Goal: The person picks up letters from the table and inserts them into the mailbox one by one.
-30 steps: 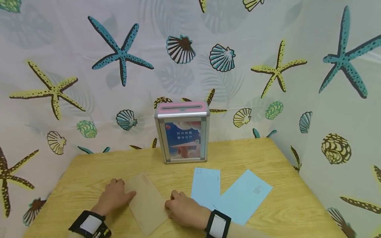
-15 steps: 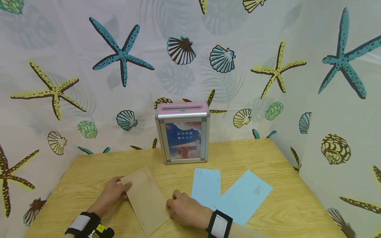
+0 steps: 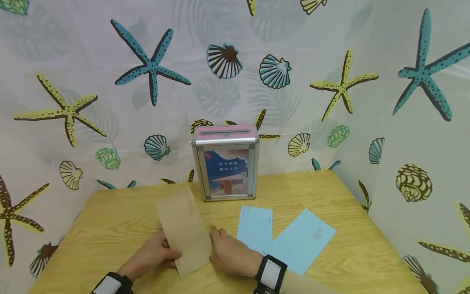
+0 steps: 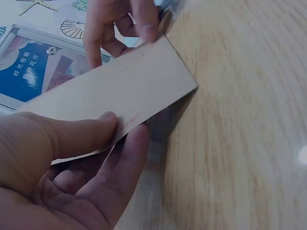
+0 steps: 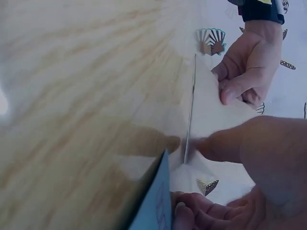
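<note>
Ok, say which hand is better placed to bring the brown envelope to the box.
Left hand, probably: it pinches the brown envelope, thumb above, fingers beneath, leaving the end nearest the box free. The right hand is at the opposite edge, its grip less clear.

left grip (image 4: 72, 179) pinches brown envelope (image 4: 115, 86) | right grip (image 4: 120, 12) touches opposite edge | tabletop (image 4: 235, 124) below

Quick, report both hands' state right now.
Left hand: closed, holding the brown envelope by its left edge.
Right hand: at the envelope's right edge; whether it grips cannot be told.
</note>
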Action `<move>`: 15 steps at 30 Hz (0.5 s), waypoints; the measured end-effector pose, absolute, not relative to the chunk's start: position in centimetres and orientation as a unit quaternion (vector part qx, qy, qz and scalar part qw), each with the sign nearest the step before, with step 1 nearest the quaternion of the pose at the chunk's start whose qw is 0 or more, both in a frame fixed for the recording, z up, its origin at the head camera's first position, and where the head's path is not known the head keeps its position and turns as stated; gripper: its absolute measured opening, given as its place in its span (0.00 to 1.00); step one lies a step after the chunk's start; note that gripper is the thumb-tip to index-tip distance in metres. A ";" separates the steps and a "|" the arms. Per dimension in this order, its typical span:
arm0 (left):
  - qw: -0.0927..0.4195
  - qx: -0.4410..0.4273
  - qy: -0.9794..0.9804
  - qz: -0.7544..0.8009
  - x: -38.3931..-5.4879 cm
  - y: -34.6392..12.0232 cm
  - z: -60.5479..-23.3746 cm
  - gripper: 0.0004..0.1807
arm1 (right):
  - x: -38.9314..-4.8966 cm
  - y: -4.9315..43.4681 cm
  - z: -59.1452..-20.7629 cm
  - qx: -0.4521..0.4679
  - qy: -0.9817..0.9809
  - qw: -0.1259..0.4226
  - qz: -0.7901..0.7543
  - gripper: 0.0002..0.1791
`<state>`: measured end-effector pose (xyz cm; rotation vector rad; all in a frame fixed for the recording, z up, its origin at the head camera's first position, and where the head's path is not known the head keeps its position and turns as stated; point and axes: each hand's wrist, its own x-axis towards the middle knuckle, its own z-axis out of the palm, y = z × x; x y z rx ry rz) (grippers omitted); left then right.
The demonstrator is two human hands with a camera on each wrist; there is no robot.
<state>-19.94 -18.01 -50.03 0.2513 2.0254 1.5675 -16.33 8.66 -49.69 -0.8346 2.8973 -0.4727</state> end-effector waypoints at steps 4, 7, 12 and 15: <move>0.239 0.095 0.769 0.585 -19.8 -17.9 -49.3 0.28 | -16.8 9.0 -50.0 -0.266 0.941 0.041 -0.207 0.18; 0.213 0.086 0.784 0.577 -19.7 -17.7 -48.8 0.28 | -17.0 9.2 -50.3 -0.269 0.920 0.055 -0.279 0.13; 0.174 0.076 0.799 0.571 -19.6 -17.1 -47.4 0.25 | -17.5 9.5 -50.4 -0.254 0.893 0.047 -0.368 0.18; 0.146 0.076 0.814 0.557 -19.8 -16.3 -46.6 0.20 | -17.7 10.1 -50.1 -0.253 0.888 0.020 -0.384 0.17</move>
